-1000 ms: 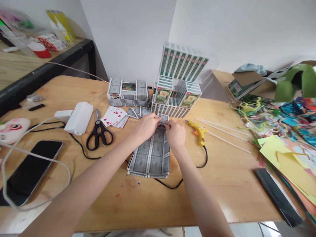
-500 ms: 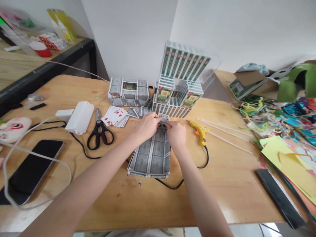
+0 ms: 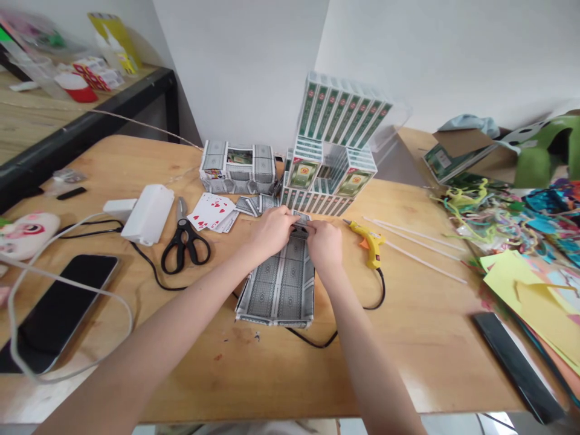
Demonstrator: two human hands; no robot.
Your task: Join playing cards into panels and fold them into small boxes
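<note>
A long open tray made of grey patterned playing cards [image 3: 278,284] lies on the table in front of me. At its far end, my left hand [image 3: 274,231] and my right hand [image 3: 324,243] pinch a small folded card piece [image 3: 301,220] from either side, fingertips close together. Just to the left of the left hand lie more folded grey cards [image 3: 258,204] and a fan of loose playing cards [image 3: 212,211]. A yellow glue gun [image 3: 372,244] rests to the right of the right hand.
Black scissors [image 3: 183,241], a white adapter [image 3: 148,215] and a phone [image 3: 63,308] lie left. Behind stand a card-covered box [image 3: 238,168] and stacked green card boxes [image 3: 338,145]. White glue sticks [image 3: 421,260], coloured pipe cleaners [image 3: 471,205] and yellow paper [image 3: 534,302] are right.
The whole view has shifted very slightly. Both hands keep their grip on the small card piece, whose upper face appears tilted a little differently.
</note>
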